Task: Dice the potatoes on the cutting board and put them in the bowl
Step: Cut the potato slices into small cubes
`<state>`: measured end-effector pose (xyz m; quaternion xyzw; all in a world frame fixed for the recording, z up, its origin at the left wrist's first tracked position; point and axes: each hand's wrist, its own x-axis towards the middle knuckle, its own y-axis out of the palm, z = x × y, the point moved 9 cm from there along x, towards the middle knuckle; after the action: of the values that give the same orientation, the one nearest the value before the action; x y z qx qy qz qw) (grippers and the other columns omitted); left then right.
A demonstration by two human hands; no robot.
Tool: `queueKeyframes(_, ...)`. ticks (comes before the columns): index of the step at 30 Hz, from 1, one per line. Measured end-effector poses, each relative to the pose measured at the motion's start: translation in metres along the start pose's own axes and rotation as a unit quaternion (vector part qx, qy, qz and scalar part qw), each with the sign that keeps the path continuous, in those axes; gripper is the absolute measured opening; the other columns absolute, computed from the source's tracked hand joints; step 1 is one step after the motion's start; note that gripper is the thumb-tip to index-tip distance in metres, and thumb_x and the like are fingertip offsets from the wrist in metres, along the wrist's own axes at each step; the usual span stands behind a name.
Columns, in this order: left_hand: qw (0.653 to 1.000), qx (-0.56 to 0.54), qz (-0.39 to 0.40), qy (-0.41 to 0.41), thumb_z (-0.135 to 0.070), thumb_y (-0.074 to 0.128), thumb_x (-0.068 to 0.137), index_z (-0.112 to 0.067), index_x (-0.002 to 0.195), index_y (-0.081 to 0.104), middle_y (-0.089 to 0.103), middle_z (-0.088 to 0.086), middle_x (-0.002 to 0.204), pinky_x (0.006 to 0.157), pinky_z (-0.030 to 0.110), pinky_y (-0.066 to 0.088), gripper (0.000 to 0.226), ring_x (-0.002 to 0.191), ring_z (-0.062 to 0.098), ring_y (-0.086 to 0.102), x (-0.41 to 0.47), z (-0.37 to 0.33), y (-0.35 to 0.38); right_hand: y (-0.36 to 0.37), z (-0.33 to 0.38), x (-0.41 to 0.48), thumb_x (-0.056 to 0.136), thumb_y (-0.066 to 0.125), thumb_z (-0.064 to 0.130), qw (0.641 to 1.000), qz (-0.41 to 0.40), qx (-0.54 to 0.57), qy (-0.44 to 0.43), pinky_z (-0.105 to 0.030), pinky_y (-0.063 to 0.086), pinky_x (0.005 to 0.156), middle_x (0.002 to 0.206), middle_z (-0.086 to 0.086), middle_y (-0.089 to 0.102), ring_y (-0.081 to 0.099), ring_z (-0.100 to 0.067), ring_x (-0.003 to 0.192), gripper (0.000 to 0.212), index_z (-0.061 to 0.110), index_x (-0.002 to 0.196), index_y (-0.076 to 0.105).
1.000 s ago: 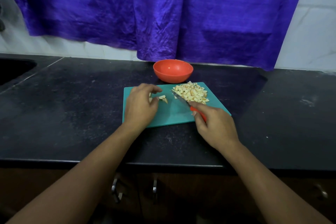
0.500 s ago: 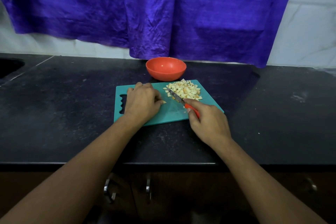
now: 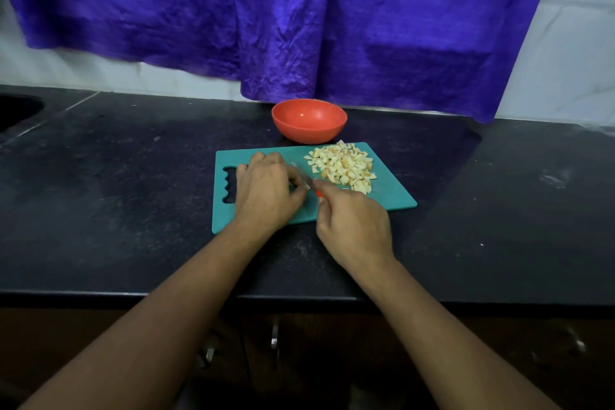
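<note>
A teal cutting board (image 3: 392, 198) lies on the black counter. A heap of diced potato (image 3: 342, 166) sits on its far right part. My left hand (image 3: 266, 191) rests on the board's middle with fingers curled over a small potato piece (image 3: 307, 187), mostly hidden. My right hand (image 3: 354, 223) grips a knife (image 3: 304, 179) with a red handle; its blade lies right against my left fingertips. An empty orange bowl (image 3: 309, 120) stands just beyond the board.
The black counter (image 3: 133, 183) stretches wide on both sides, its front edge close below my wrists. A dark sink (image 3: 16, 110) is at the far left. A purple cloth (image 3: 299, 17) hangs over the tiled wall behind the bowl.
The knife has swung left, from beside the diced heap to my left fingertips. My left hand has closed over the remaining piece. The view has shifted slightly.
</note>
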<state>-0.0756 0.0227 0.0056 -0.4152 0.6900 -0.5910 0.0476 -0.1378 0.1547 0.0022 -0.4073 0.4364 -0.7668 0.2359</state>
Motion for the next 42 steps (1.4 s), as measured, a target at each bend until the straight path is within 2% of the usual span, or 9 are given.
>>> queueKeyframes(13, 1.000, -0.010, -0.003, -0.002, -0.045, 0.070, 0.090, -0.034, 0.092, 0.077, 0.061, -0.009, 0.102, 0.089, 0.039, 0.041, 0.013, 0.105, 0.015, 0.049, -0.001, -0.001, -0.002, 0.002, -0.004, -0.011, 0.105, 0.045, 0.033, 0.998, 0.034, -0.053, -0.030, -0.030, 0.050, 0.067, 0.091, 0.011, 0.067, 0.058, -0.007, 0.077, 0.042, 0.036, 0.145, 0.054)
queueKeyframes(16, 0.999, -0.035, 0.000, -0.013, -0.047, 0.072, 0.089, -0.033, 0.091, 0.077, 0.061, -0.010, 0.100, 0.089, 0.040, 0.043, 0.014, 0.104, 0.016, 0.051, 0.000, 0.004, 0.002, -0.007, -0.026, -0.013, 0.104, 0.049, 0.035, 0.999, 0.023, 0.006, 0.023, -0.025, 0.044, 0.060, 0.086, 0.016, 0.065, 0.053, -0.003, 0.066, 0.038, 0.041, 0.141, 0.057)
queueKeyframes(18, 0.998, -0.062, 0.006, -0.021, -0.048, 0.072, 0.089, -0.034, 0.091, 0.078, 0.061, -0.011, 0.097, 0.090, 0.043, 0.045, 0.015, 0.104, 0.017, 0.052, 0.002, 0.008, 0.005, -0.011, -0.039, -0.012, 0.103, 0.052, 0.036, 0.995, 0.002, 0.074, 0.060, -0.024, 0.047, 0.056, 0.090, 0.016, 0.068, 0.056, -0.004, 0.061, 0.039, 0.043, 0.141, 0.056)
queueKeyframes(20, 0.994, -0.103, 0.002, -0.037, -0.047, 0.072, 0.090, -0.034, 0.093, 0.079, 0.062, -0.011, 0.095, 0.091, 0.046, 0.047, 0.015, 0.103, 0.017, 0.055, 0.003, 0.015, 0.006, -0.014, -0.041, -0.012, 0.103, 0.053, 0.037, 0.992, -0.012, 0.110, 0.056, -0.024, 0.050, 0.057, 0.097, 0.015, 0.071, 0.058, -0.004, 0.062, 0.039, 0.042, 0.141, 0.057)
queueKeyframes(25, 0.987, -0.145, -0.003, -0.065, -0.033, 0.072, 0.090, -0.036, 0.101, 0.079, 0.069, -0.013, 0.103, 0.094, 0.049, 0.053, 0.014, 0.103, 0.016, 0.061, 0.005, 0.025, 0.008, -0.019, -0.044, -0.014, 0.102, 0.054, 0.035, 0.997, 0.001, 0.074, 0.010, -0.020, 0.037, 0.052, 0.078, 0.014, 0.065, 0.054, -0.006, 0.057, 0.039, 0.043, 0.139, 0.059)
queueKeyframes(30, 0.986, -0.139, -0.020, -0.090, -0.028, 0.071, 0.091, -0.038, 0.099, 0.079, 0.068, -0.010, 0.106, 0.093, 0.049, 0.052, 0.015, 0.105, 0.018, 0.060, 0.006, 0.032, 0.008, -0.014, -0.032, -0.018, 0.102, 0.055, 0.035, 0.997, 0.024, 0.040, -0.063, -0.016, 0.036, 0.057, 0.084, 0.019, 0.066, 0.052, 0.000, 0.066, 0.037, 0.041, 0.138, 0.061)
queueKeyframes(33, 0.982, -0.134, -0.049, -0.126, -0.027, 0.070, 0.093, -0.034, 0.105, 0.076, 0.064, -0.007, 0.110, 0.100, 0.047, 0.047, 0.016, 0.113, 0.019, 0.054, 0.002, 0.039, 0.001, -0.013, -0.032, -0.017, 0.102, 0.052, 0.037, 0.997, 0.030, 0.027, -0.070, -0.026, 0.052, 0.066, 0.102, 0.016, 0.073, 0.062, -0.004, 0.080, 0.038, 0.041, 0.139, 0.060)
queueKeyframes(36, 0.978, -0.141, -0.066, -0.138, -0.026, 0.070, 0.093, -0.032, 0.109, 0.073, 0.061, -0.006, 0.110, 0.100, 0.044, 0.044, 0.018, 0.115, 0.019, 0.053, 0.000, 0.042, -0.003, -0.011, -0.027, -0.019, 0.102, 0.050, 0.038, 0.996, 0.038, 0.008, -0.085, -0.034, 0.057, 0.074, 0.111, 0.016, 0.073, 0.067, -0.006, 0.092, 0.038, 0.041, 0.139, 0.059)
queueKeyframes(42, 0.986, -0.114, -0.055, -0.105, -0.027, 0.069, 0.094, -0.033, 0.110, 0.074, 0.062, -0.006, 0.111, 0.096, 0.043, 0.039, 0.018, 0.116, 0.019, 0.052, 0.008, 0.032, -0.005, -0.018, -0.048, -0.012, 0.103, 0.051, 0.032, 1.000, -0.007, -0.006, 0.022, -0.025, 0.041, 0.054, 0.079, 0.013, 0.064, 0.053, -0.005, 0.062, 0.038, 0.039, 0.139, 0.059)
